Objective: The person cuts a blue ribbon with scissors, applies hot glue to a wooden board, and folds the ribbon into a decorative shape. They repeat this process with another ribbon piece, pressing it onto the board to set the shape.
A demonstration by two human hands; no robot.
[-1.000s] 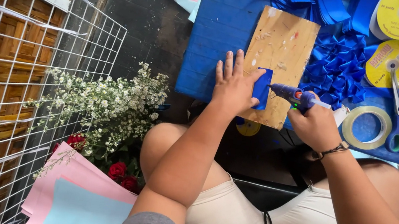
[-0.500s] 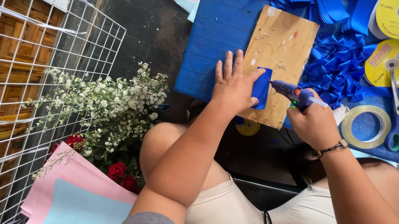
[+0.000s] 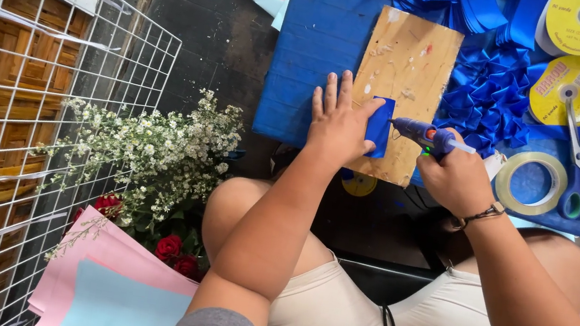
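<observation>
The left hand (image 3: 339, 124) lies flat with fingers spread, pressing a blue ribbon piece (image 3: 379, 127) onto the wooden board (image 3: 406, 65) on the blue counter (image 3: 317, 43). The right hand (image 3: 458, 178) grips a blue glue gun (image 3: 422, 134), its nozzle touching the ribbon's edge.

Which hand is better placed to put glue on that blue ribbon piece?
Right hand: it holds the glue gun, nozzle at the ribbon piece. The left hand pins it.
</observation>
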